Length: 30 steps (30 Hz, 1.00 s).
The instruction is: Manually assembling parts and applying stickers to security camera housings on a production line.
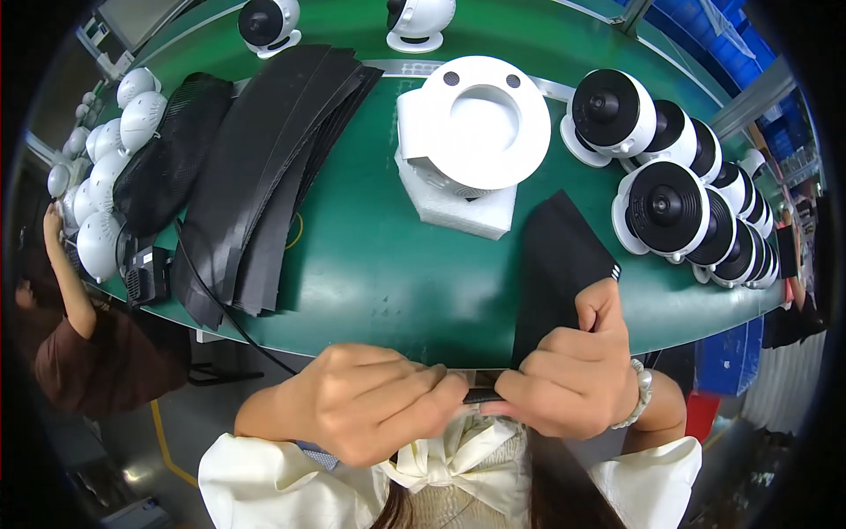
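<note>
1. Black strip (557, 264) is held at its near end between both hands, just over the near edge of the worktop (388, 264); its far end lies on the green surface.
2. Left hand (370, 401) is closed, its grip pinched narrow on the strip's end; right hand (564, 379) is closed on the strip too, thumb pressed on top.
3. A white foam block (458, 207) carrying a white ring-shaped part (480, 119) stands beyond the strip, apart from it.
4. Rows of white housings with black round fronts (665, 207) are packed at the right, just beside the strip's far end.
5. A fanned stack of black strips (264, 167) is spread at the left, with a dark mesh bundle (172, 150) beside it and white domes (106, 167) along the left rim.
6. A black cable (220, 300) runs off the near edge.
7. Another person's arm (66, 273) is seen at far left, below the worktop's edge.
8. Blue crates (705, 18) are visible beyond the worktop at top right.
</note>
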Tool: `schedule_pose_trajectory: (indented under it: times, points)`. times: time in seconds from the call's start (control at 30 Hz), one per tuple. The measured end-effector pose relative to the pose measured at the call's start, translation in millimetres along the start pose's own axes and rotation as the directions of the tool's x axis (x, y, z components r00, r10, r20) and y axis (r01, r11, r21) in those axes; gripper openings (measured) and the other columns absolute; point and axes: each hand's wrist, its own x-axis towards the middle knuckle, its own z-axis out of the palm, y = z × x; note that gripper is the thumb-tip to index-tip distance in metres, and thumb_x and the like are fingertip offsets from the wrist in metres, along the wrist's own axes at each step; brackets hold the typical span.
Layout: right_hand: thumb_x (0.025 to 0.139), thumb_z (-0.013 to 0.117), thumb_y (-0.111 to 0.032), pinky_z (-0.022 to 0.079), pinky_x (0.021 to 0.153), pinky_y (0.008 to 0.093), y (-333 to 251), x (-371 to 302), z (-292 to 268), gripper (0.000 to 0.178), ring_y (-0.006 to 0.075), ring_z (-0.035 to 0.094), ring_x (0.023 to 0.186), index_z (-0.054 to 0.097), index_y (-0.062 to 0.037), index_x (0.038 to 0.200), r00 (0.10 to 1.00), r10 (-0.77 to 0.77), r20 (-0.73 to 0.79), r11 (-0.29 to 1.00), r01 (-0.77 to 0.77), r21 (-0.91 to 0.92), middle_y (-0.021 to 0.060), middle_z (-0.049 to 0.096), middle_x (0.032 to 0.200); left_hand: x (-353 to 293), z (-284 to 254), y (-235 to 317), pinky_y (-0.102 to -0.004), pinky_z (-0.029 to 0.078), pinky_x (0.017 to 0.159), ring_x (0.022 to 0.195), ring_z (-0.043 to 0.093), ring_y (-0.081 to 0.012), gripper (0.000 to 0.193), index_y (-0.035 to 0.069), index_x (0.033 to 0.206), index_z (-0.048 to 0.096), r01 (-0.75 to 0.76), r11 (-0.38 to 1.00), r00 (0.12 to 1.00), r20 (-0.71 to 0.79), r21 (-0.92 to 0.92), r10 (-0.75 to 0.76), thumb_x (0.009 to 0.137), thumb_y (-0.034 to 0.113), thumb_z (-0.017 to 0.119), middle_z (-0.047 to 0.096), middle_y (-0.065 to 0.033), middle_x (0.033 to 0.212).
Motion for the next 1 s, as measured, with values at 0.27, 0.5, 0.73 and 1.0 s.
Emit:
schedule_pose_trajectory:
  times: [0.27, 0.5, 0.73, 1.0]
  points:
    - [0.055, 0.07, -0.017, 0.023, 0.062, 0.0337, 15.5, -2.1, 3.5, 0.027, 0.0111, 0.043, 0.064, 0.067, -0.016, 0.082, 0.998, 0.055, 0.016, 0.998, -0.056, 0.036, -0.0081, 0.05, 0.067, 6.1, 0.0, -9.9, -0.0229, 0.045, 0.046, 0.056, 0.057, -0.0155, 0.026, -0.006, 0.086, 0.062, 0.013, 0.992, 0.999, 0.036, 0.128, -0.017, 0.063, 0.005, 0.065, 0.06, -0.0111, 0.071]
    - [0.047, 0.063, -0.017, 0.027, 0.061, 0.034, -3.4, 14.1, -12.2, 0.036, 0.0141, 0.043, 0.067, 0.068, -0.0087, 0.081, 0.998, -0.009, 0.059, 0.984, 0.019, -0.178, -0.0001, 0.058, 0.08, 10.8, -0.1, -12.9, -0.0237, 0.047, 0.05, 0.06, 0.06, -0.0173, 0.03, -0.007, 0.09, 0.061, 0.026, 0.984, 0.998, 0.055, 0.178, -0.037, 0.064, 0.005, 0.067, 0.062, -0.0128, 0.075]
    - [0.05, 0.063, -0.014, 0.032, 0.058, 0.0297, -1.5, 13.3, 4.0, 0.03, 0.0146, 0.047, 0.07, 0.066, -0.0063, 0.079, 0.999, 0.021, -0.037, 0.971, -0.03, -0.239, 0.0018, 0.059, 0.08, 13.6, -2.6, -21.8, -0.0241, 0.048, 0.051, 0.06, 0.061, -0.018, 0.028, -0.007, 0.092, 0.061, 0.068, 0.983, 0.994, 0.078, 0.17, -0.082, 0.067, 0.005, 0.066, 0.062, -0.0121, 0.075]
    - [0.063, 0.067, -0.01, 0.028, 0.056, 0.0272, 26.5, 1.2, 20.1, 0.024, 0.0117, 0.046, 0.069, 0.063, -0.0108, 0.086, 0.899, -0.383, -0.213, 0.894, 0.303, -0.33, 0.0, 0.06, 0.083, 15.0, 4.4, -31.4, -0.0198, 0.042, 0.044, 0.053, 0.051, -0.012, 0.031, -0.008, 0.084, 0.063, 0.049, 0.992, 0.998, -0.056, 0.118, -0.042, 0.056, 0.004, 0.059, 0.054, -0.008, 0.066]
